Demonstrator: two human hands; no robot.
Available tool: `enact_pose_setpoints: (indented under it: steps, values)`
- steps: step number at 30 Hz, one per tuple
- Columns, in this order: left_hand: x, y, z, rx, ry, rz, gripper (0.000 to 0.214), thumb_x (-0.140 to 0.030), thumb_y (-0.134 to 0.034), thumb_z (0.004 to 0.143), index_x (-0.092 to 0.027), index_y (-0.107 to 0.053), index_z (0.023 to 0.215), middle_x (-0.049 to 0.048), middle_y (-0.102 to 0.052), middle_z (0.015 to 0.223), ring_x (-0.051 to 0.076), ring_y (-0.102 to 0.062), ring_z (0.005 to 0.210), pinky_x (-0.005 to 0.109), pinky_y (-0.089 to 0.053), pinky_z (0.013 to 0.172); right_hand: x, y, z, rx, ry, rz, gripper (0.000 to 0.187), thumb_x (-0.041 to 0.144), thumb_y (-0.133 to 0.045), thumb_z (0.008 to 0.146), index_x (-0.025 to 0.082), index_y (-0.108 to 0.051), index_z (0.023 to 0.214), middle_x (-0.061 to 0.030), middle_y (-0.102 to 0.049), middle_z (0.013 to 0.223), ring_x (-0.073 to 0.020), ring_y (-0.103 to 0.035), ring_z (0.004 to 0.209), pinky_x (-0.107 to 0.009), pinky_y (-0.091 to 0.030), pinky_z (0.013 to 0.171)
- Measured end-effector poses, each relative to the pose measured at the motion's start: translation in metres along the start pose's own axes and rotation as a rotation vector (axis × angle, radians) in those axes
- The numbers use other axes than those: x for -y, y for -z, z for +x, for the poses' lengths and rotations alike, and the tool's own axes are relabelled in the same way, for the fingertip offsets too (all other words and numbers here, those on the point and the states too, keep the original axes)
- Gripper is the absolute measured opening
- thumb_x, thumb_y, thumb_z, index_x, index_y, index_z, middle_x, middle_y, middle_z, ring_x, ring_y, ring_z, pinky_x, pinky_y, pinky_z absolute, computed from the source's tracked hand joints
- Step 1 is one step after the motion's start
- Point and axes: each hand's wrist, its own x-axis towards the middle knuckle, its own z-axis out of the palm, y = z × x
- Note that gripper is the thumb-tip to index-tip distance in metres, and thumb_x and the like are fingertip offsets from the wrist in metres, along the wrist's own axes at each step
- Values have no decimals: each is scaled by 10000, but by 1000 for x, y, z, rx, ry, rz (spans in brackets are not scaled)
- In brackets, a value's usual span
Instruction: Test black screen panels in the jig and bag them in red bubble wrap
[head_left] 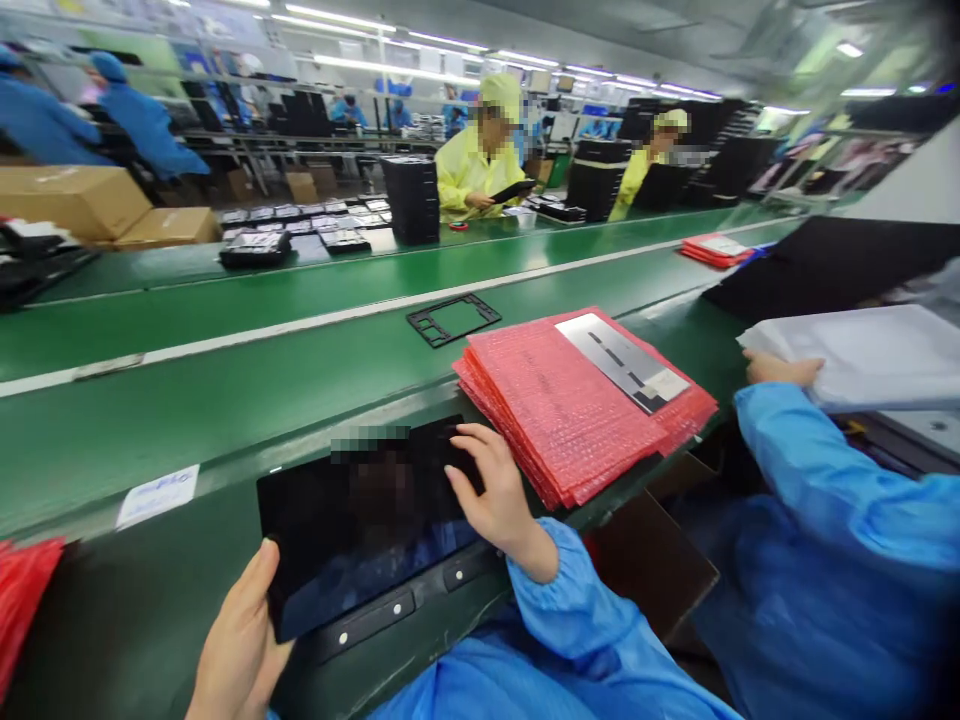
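Two bare hands hold a flat black glass-fronted tablet (360,530) at the near edge of a green assembly-line belt (225,340). The left hand (240,640) grips its near-left edge, thumb pressed on the glass, while the right hand (499,490), in a blue sleeve, lies with fingers spread on the far-right corner. Just right of the tablet sits a stack of pink bubble-wrap sleeves (577,400); a black plastic frame (454,320) lies farther along the belt. At right, a co-worker's hand (780,368) holds a white sheet (870,355).
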Motion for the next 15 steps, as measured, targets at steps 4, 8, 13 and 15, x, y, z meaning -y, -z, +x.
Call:
enact_pose_setpoints:
  steps: [4, 8, 13, 15]
  values:
    - [-5, 7, 10, 10, 89, -254, 599, -558, -553, 856, -262, -574, 1376, 77, -730, 1170, 330, -632, 1176, 478, -574, 938, -12, 20, -16, 203, -247, 261, 603, 333, -612, 892, 206, -417, 1448, -140, -591, 1336, -265, -576, 1236, -449, -486, 1034]
    - [-2, 13, 17, 1, 90, -279, 648, -600, -528, 851, -305, -512, 1427, 58, -713, 1203, 327, -588, 1236, 514, -543, 982, -10, 30, -24, 556, -411, 548, 443, 415, -544, 948, 201, -567, 1336, -54, -755, 979, -221, -729, 915, -358, -576, 844]
    - [-4, 10, 16, -53, 76, -221, 690, -649, -536, 822, -359, -477, 1445, 21, -688, 1245, 326, -583, 1243, 507, -569, 948, 0, 31, -25, 591, -430, 536, 435, 415, -517, 971, 204, -559, 1350, -9, -773, 791, -207, -751, 794, -329, -586, 760]
    - [-6, 9, 13, -80, 108, -214, 678, -666, -540, 808, -382, -504, 1423, -1, -691, 1238, 332, -608, 1210, 506, -592, 905, -2, 29, -26, 599, -442, 605, 445, 441, -498, 975, 198, -567, 1341, -18, -775, 778, -218, -760, 802, -358, -597, 782]
